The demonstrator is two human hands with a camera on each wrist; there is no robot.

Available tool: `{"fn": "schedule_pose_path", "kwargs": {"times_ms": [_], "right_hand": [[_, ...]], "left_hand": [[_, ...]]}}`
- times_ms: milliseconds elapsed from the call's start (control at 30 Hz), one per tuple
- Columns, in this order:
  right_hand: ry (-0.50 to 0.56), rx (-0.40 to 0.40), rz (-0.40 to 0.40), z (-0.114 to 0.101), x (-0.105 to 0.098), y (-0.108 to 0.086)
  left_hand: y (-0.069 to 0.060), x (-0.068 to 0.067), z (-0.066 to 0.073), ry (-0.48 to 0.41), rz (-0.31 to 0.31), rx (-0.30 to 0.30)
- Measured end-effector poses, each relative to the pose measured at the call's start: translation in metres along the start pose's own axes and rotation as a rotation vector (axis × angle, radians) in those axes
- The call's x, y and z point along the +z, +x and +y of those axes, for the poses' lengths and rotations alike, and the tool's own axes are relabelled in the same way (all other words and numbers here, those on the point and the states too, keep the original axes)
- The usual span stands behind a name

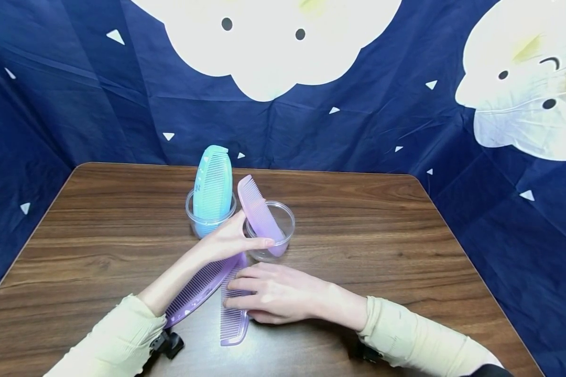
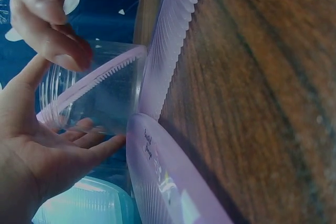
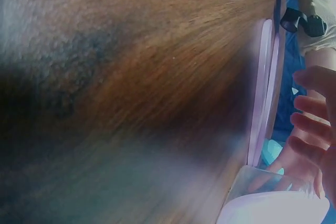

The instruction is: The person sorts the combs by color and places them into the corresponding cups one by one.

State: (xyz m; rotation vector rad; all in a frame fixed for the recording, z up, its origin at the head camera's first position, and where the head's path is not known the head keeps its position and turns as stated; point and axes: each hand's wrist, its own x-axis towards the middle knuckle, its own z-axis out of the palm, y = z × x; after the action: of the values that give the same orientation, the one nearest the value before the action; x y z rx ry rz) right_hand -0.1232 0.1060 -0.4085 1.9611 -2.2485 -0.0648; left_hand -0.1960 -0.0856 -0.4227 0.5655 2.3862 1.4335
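Note:
A clear round cup [image 1: 286, 230] holds a light purple comb [image 1: 259, 212] that leans to the left. My left hand [image 1: 224, 240] is curved around the cup's left side, thumb at the rim. In the left wrist view the comb [image 2: 89, 83] slants inside the cup [image 2: 107, 103]. My right hand [image 1: 283, 293] is over a purple comb [image 1: 233, 327] lying on the table, its fingers loosely bent above the teeth; contact cannot be told. Another purple comb [image 1: 193, 293] lies slanted beneath my left forearm, its upper end near the other one's.
Left of the cup stands a second clear cup [image 1: 187, 207] with blue-green combs [image 1: 213, 183] upright in it. The wooden table [image 1: 358, 225] extends to the right, and its back edge meets a dark blue cloth [image 1: 382, 125].

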Motion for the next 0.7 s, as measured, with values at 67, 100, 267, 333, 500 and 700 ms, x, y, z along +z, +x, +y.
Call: {"fn": "schedule_pose_path", "kwargs": {"times_ms": [67, 100, 267, 333, 500, 700], "right_hand": [[-0.02, -0.007, -0.038, 0.0, 0.001, 0.001], [-0.032, -0.013, -0.057, 0.001, 0.002, 0.001], [-0.053, -0.041, -0.14, 0.002, 0.003, 0.003], [-0.059, -0.048, -0.162, 0.002, 0.003, 0.004], [-0.071, -0.053, -0.207, 0.002, 0.005, 0.006], [-0.054, -0.054, -0.244, 0.001, 0.009, 0.011]], "left_hand": [[0.0, 0.0, 0.0, 0.002, -0.001, -0.007], [0.0, -0.001, 0.001, 0.001, -0.003, -0.011], [0.0, 0.001, 0.0, -0.003, -0.002, -0.034], [0.001, 0.001, -0.001, -0.004, -0.002, -0.033], [0.002, 0.001, -0.002, -0.016, -0.005, -0.018], [0.001, 0.0, -0.003, -0.032, -0.004, -0.012]]}}
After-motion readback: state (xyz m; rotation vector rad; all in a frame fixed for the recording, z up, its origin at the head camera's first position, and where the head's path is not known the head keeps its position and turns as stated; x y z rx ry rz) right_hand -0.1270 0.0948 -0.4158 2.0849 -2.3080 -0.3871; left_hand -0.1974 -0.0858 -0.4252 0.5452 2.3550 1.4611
